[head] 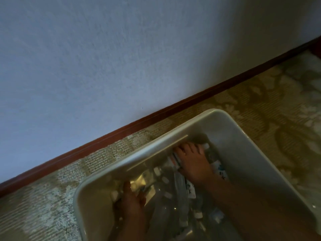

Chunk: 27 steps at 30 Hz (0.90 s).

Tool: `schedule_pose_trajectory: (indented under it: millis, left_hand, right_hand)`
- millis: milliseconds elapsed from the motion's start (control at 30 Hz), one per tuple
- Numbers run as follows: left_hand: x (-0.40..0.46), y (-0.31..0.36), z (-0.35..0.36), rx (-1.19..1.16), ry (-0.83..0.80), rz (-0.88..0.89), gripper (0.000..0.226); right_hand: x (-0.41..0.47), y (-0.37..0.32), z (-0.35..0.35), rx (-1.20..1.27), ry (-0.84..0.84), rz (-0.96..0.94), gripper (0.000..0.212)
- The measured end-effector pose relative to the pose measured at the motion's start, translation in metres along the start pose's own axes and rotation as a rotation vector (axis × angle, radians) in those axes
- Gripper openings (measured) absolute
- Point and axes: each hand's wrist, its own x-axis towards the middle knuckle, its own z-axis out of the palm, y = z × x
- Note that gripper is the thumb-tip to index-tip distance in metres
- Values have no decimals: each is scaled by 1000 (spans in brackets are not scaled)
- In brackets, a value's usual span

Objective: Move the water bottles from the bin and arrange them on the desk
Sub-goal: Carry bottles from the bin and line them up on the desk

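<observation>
Nearest me, my left hand (130, 204) is down in the near-left corner of the bin (257, 153), fingers curled over a bottle with a gold label (140, 183); it looks like a grip, though the dim light and blur keep me from being sure how fully it is closed. A little farther in, my right hand (192, 164) lies across a bottle with a white cap (205, 146), fingers wrapped over its body near the bin's far wall. Between and under the hands lie the rest of the water bottles (175, 202), clear, on their sides, jumbled. I judge this is the pick-up: I would close firmly round each bottle's middle, where thin plastic gives least, and lift straight up so neither snags its neighbours or the rim. The bin sits on patterned carpet (260, 94); beyond it run a dark skirting board (156, 113) and a pale wall (104, 49). The desk is not in view.
</observation>
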Motion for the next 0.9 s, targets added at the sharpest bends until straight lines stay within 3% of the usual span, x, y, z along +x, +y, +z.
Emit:
schedule_pose_trajectory:
  millis: [133,267,400,500,600,733,833,900]
  left_hand:
    - [6,-11,0,-73,-12,6,83]
    - [7,-5,2,-21,-50,25,49]
    - [-11,-1,-1,39,-96,128,44]
    - [-28,4,-6,130,-198,157,32]
    - [-59,19,-10,145,-340,63,32]
    - [-122,59,-41,217,-528,181,25]
    - [-181,108,-66,164,-703,292,31]
    - [-226,142,-85,205,-783,261,30]
  right_hand:
    - [3,2,11,-44,-14,-12,71]
    - [-6,1,11,96,-115,86,81]
    - [-10,-5,-5,195,-235,139,76]
    - [-21,-12,-35,636,-335,281,44]
    - [-43,-20,-69,1116,-397,493,40]
    - [-73,-40,-139,1470,-323,716,29]
    - [-89,-57,-208,1612,-270,855,33]
    - [-98,-67,-256,1644,-255,906,42]
